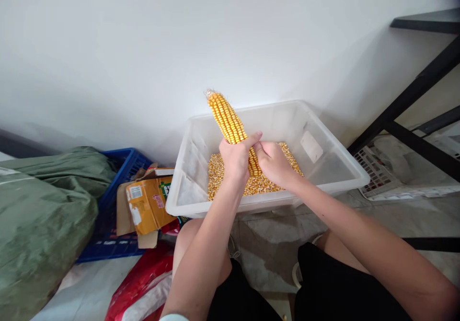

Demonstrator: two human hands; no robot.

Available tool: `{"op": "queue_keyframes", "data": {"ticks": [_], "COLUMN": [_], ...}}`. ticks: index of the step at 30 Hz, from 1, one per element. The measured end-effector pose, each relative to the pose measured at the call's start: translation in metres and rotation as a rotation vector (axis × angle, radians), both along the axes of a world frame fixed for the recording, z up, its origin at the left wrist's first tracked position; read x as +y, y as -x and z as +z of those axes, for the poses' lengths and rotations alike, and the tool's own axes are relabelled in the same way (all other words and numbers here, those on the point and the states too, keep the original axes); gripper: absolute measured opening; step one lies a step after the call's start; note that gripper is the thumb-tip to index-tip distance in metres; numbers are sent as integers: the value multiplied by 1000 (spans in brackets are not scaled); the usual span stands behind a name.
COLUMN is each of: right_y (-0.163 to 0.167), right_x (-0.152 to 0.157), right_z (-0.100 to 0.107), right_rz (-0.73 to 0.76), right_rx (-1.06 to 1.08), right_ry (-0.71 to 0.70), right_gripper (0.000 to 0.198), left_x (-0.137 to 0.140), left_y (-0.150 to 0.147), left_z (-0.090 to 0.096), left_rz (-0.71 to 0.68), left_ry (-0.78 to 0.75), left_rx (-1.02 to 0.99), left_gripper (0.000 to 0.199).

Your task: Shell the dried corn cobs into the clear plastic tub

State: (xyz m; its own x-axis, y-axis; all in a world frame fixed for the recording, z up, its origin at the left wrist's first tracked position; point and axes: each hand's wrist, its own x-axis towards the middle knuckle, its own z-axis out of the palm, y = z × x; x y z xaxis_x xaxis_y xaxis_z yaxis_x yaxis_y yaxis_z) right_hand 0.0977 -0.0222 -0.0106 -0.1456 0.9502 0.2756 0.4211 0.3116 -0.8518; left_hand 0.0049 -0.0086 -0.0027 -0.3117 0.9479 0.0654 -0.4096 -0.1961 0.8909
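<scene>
A yellow ear of corn (227, 120) slants over a translucent plastic bin, its tip up and to the left. My left hand (236, 157) is closed around its middle. My right hand (275, 163) is closed at the ear's lower part, with its thumb and curled fingers against the kernels. My thumbs are close together there, and the contact under the right fingers is partly hidden. Below both hands, loose corn kernels (264, 185) cover much of the floor of the bin (332, 187).
On the left are a blue crate (108, 251), a green cloth (46, 225), flattened cardboard packaging (149, 206) and a red bag (143, 273). A black metal frame (406, 93) and a white basket (377, 172) stand at right. The white wall (143, 48) rises behind the bin.
</scene>
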Motion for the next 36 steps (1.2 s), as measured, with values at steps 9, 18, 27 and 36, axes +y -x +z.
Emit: {"op": "queue_keyframes", "data": {"ticks": [9, 18, 27, 36], "right_y": [3, -18, -13, -15], "right_x": [10, 33, 13, 18], "right_z": [-9, -8, 3, 2], "right_rz": [-67, 97, 177, 141], "right_rx": [177, 369, 294, 343], "right_ry": [70, 297, 54, -64], "right_gripper": [42, 35, 30, 13], "left_x": [-2, 10, 2, 1], "left_y": [-1, 10, 5, 4], "left_z": [4, 3, 8, 6], "left_rz": [38, -2, -66, -81], "left_ry": [23, 89, 71, 153], "left_rx": [54, -76, -90, -126], "left_gripper": [33, 27, 36, 33]}}
